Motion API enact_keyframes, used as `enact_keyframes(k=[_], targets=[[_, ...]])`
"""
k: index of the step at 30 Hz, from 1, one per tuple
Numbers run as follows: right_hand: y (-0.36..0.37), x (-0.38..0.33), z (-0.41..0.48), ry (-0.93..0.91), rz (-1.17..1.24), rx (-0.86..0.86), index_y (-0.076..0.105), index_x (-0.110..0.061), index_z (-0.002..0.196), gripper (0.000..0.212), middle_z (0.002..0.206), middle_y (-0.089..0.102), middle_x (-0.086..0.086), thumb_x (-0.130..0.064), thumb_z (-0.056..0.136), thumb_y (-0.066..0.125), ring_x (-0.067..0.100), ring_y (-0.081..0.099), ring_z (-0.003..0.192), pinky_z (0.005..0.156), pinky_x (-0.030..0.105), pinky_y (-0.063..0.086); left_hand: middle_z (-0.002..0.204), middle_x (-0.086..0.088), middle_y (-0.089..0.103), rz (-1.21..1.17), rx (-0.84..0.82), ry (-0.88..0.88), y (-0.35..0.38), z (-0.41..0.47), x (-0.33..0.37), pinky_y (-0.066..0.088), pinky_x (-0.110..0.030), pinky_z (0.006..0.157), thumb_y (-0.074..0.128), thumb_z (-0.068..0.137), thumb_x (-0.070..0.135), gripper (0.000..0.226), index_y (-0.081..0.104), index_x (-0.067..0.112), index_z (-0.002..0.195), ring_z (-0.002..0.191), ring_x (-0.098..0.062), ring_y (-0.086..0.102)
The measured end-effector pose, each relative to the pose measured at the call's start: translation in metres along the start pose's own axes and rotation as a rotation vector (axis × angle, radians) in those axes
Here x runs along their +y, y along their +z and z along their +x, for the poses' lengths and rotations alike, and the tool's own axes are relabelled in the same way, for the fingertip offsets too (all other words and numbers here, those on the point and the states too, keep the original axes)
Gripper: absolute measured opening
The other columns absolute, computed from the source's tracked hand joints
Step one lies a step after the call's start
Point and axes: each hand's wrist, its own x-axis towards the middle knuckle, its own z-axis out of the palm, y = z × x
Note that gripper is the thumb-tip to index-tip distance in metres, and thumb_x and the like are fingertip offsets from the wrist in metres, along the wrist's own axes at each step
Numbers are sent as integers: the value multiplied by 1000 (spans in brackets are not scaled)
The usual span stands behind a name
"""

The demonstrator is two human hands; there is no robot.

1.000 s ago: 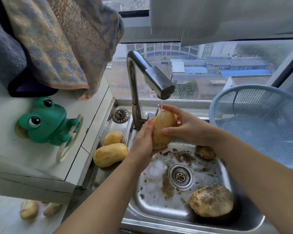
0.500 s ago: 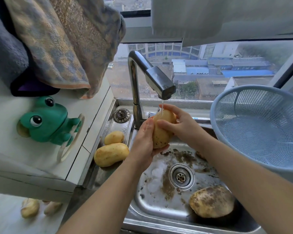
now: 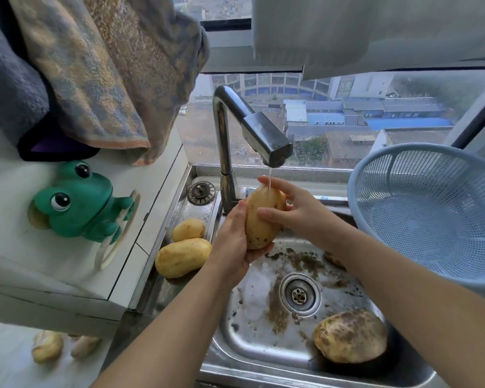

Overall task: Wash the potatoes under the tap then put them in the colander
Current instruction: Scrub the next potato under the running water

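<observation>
1. Steel sink under a window, thin stream running from tap.
2. Potato upright under the stream, above the sink, clamped in both grips: left grip cups its lower end, right grip wraps the upper half, thumb on front.
3. Wet skin, likely slippery; firm, fairly heavy. I'd hold round the middle, not the tips.
4. Colander sits right of sink; muddy potato lies in sink.

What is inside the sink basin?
A dirty potato near the front, the drain and smears of soil. Another brown lump, perhaps a potato, is mostly covered by the right arm.
</observation>
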Motion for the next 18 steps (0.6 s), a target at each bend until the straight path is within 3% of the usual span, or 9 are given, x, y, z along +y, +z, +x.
enact_keyframes(k=[2,4,8,10,14,16,18], targets=[[-10,-2,1,94,213,-129,52,-32,134,71,132,49,17,-15,68,74,35,61,114,90,51,55,108,-10,65,-14,-5,-22,-3,0,3,58,-33,57,42,96,50,39,58,24,121,84,-20,68],[-15,-6,1,113,265,-182,53,-31,132,70,131,49,18,-9,69,72,34,60,115,90,49,55,106,-9,65,-9,-10,-18,-2,-1,4,57,-32,56,40,97,50,38,58,24,118,83,-19,68],[0,-7,2,-23,-90,60,57,-38,119,55,120,54,5,-20,73,80,28,63,106,86,47,57,107,-7,65,47,-5,46,4,-1,0,57,-31,59,38,98,49,35,56,28,120,87,-18,68],[1,-5,2,-29,-114,59,56,-40,118,55,122,54,6,-25,70,81,27,63,106,85,46,58,112,-9,64,46,-7,42,3,-1,0,57,-31,60,39,98,48,38,55,25,125,89,-19,68],[-15,-6,1,136,275,-190,58,-36,124,62,129,51,16,-14,68,73,35,62,112,88,49,56,119,-12,62,-8,-7,-21,1,-2,2,56,-31,56,41,97,48,43,53,23,129,87,-19,67],[-12,-4,2,111,213,-126,61,-39,118,51,127,53,16,-19,73,73,35,63,110,87,50,56,119,-10,62,11,-14,4,3,-2,2,56,-30,57,40,98,47,39,52,26,128,88,-18,67],[-1,-1,6,24,29,76,63,-42,107,30,117,59,9,-28,82,71,29,64,104,87,49,56,118,-3,62,65,-11,65,10,-4,-1,57,-30,59,38,99,45,35,51,30,129,93,-17,67]])
